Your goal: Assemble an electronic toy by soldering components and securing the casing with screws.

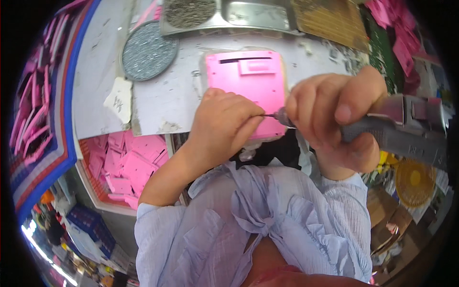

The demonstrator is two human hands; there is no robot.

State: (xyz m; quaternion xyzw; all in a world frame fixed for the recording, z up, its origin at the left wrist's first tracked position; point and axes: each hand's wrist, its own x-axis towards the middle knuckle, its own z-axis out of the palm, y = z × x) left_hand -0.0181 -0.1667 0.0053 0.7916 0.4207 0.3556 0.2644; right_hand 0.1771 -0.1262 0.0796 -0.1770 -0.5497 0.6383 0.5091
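Several pink parts point(31, 112) are heaped at nine o'clock, inside a striped border point(62, 98) of blue, white and red. Between eight and nine, a white-rimmed bin point(88, 189) contains further pink pieces point(143, 162). Toward eleven stands a round grey dish point(149, 50). Left hand point(222, 117), near centre, covers the eight o'clock corner of the pink panel point(227, 81); thumb and forefinger are together at the tip of the driver bit point(270, 115), and anything between them is hidden. The panel, slotted near its top edge, lies flat on the worktop point(174, 103) at twelve, below a steel tray point(258, 14). A brown board point(330, 24) lies at one. Right hand point(330, 105), at two, has its fingers clamped around a grey power driver point(406, 138) extending to three. A yellow basket point(415, 182) sits between three and four.
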